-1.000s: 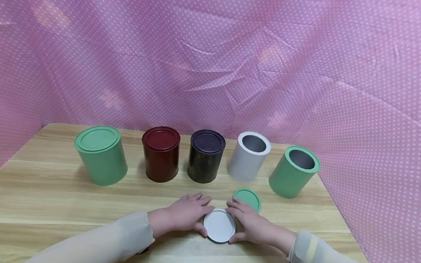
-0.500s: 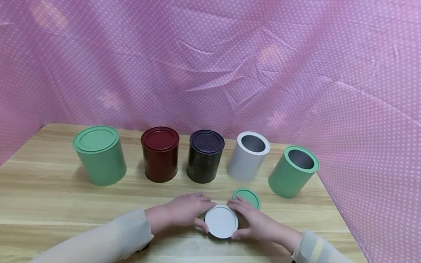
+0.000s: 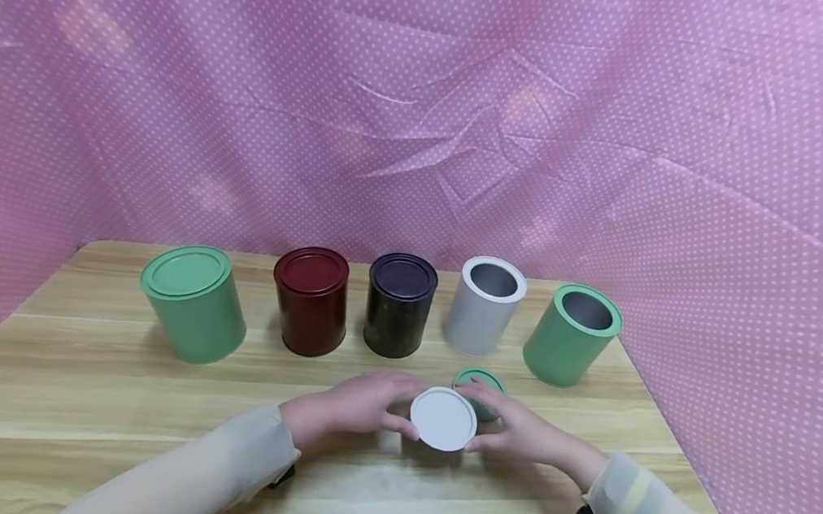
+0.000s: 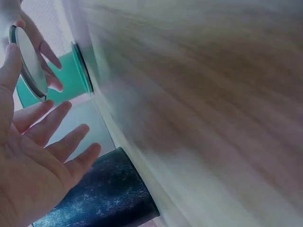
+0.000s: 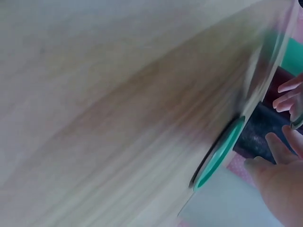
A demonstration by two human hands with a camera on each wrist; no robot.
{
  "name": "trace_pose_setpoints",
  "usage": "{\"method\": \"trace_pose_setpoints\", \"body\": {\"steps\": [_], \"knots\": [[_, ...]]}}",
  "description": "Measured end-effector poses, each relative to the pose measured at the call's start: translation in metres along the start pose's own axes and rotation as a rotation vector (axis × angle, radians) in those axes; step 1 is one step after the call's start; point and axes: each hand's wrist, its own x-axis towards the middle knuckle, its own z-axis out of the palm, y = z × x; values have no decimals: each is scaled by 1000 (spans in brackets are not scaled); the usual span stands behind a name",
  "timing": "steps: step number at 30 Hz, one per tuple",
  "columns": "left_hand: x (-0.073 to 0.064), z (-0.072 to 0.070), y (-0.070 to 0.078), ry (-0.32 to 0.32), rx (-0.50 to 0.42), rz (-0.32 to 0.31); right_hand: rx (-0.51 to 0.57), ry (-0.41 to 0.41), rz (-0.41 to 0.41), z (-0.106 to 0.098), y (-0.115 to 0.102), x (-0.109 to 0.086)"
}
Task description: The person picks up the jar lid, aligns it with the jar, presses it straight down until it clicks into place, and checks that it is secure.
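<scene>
A white round lid [image 3: 444,419] is held up off the table between both hands, tilted toward the camera. My left hand [image 3: 362,404] grips its left edge with thumb and index finger; in the left wrist view the other fingers of that hand [image 4: 42,165] are spread. My right hand [image 3: 528,435] holds the opposite edge between thumb and fingers. Behind the right fingers, partly hidden, a green lid [image 5: 220,151] lies on the table. Farther back stand an uncovered white can [image 3: 479,324] and an uncovered green can [image 3: 561,352], both showing dark grey insides.
Left of the white can, a black can [image 3: 397,321], a dark red can [image 3: 314,314] and a larger green can [image 3: 203,324] stand with lids on. All are along the back of the wooden table [image 3: 110,427]. Pink dotted cloth [image 3: 322,102] hangs behind and beside it.
The white lid has risen from the table and moved slightly forward and right, tilting toward the camera. Both hands have moved with it. The cans and the green lid have stayed put.
</scene>
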Motion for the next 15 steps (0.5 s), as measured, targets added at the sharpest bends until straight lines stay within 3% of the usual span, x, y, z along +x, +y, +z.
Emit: {"method": "trace_pose_setpoints", "body": {"steps": [7,15], "knots": [[5,-9,5,44,-151,-16,74,52,25,-14,-3,-2],[14,-21,15,130,-215,-22,73,125,14,-32,-8,-5]]}}
